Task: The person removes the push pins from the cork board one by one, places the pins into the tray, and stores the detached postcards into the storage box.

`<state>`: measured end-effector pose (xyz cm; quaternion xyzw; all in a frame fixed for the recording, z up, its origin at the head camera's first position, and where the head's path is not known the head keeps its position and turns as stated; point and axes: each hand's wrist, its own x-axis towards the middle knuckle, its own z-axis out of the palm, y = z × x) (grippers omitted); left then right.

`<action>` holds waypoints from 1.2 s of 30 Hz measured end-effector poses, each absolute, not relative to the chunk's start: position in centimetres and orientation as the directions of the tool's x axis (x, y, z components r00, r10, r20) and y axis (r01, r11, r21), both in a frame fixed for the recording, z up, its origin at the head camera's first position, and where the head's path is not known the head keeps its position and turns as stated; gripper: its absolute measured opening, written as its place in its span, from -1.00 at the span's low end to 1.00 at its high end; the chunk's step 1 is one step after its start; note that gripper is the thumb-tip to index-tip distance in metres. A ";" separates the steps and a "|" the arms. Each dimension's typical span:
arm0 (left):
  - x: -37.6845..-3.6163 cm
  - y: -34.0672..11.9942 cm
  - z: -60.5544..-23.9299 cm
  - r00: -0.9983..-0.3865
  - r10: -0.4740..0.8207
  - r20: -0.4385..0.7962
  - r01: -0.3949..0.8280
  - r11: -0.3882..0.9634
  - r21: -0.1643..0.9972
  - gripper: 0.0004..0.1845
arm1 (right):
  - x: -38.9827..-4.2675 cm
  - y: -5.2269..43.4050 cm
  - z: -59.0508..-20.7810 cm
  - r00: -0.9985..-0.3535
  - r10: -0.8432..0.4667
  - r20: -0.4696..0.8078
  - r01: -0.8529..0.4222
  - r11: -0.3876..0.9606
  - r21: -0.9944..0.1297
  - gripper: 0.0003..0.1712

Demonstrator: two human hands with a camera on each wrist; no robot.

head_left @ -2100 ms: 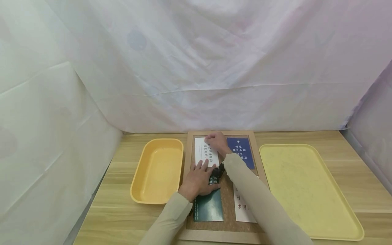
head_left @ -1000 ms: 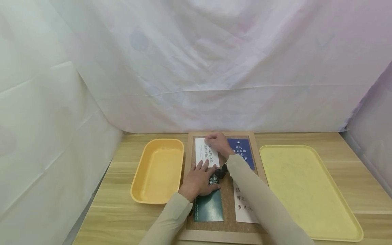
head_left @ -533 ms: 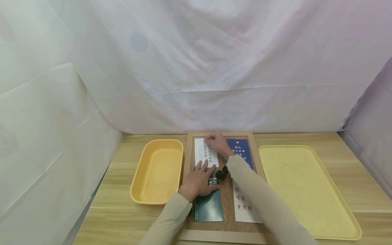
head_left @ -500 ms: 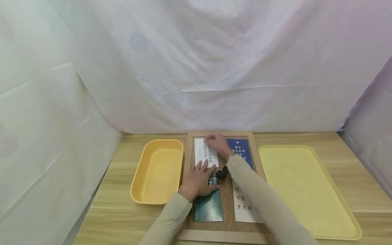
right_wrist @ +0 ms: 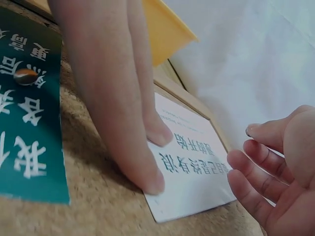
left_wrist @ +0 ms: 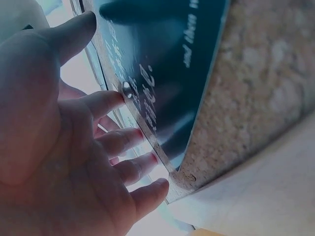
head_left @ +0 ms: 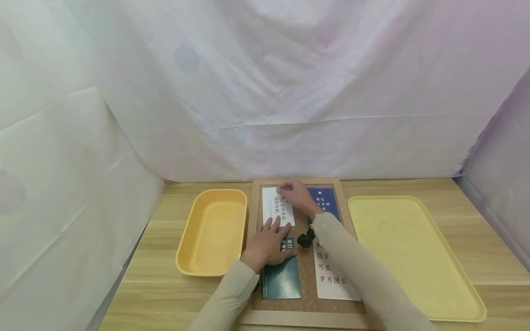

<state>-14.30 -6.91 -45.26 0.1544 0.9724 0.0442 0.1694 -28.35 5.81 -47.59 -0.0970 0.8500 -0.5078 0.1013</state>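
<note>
A white printed card (head_left: pixel 271 207) lies on a framed cork board (head_left: pixel 308 276), above a dark green card (head_left: pixel 281 280). My left hand (head_left: pixel 267 243) rests across both cards with its fingers spread, two fingertips on the white card's lower end in the right wrist view. A shiny thumbtack (right_wrist: pixel 25 76) sits in the green card. At the top of the white card is my right hand (head_left: pixel 295 192), its fingers curled. In the right wrist view its fingertips pinch a small dark, shiny thing, apparently a thumbtack (right_wrist: pixel 249 130), close over the card.
Also on the board are a blue card (head_left: pixel 328 202) with a tack at its top and a white card with large writing (head_left: pixel 333 289), partly under the right sleeve. A yellow-orange bin (head_left: pixel 213 239) stands left, a pale yellow tray (head_left: pixel 410 253) right. White cloth (head_left: pixel 265 92) hangs behind.
My right wrist and forearm have swung slightly to the right, uncovering more of the lower-right white card. The right fingertips stay at the white card's top, and the left hand has not moved.
</note>
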 end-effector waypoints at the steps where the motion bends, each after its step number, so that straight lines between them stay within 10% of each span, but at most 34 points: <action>1: -14.3 -6.9 -45.2 -0.895 0.313 -0.317 0.283 0.949 0.139 -0.18 | -28.3 5.9 -47.5 -0.960 -0.268 -0.075 -0.063 0.470 -0.881 -0.84; 36: -14.7 -7.8 -45.7 -0.894 0.326 -0.308 0.285 0.943 0.172 -0.19 | -26.2 15.2 -45.7 -0.951 -0.310 0.016 -0.201 0.578 -0.791 -0.75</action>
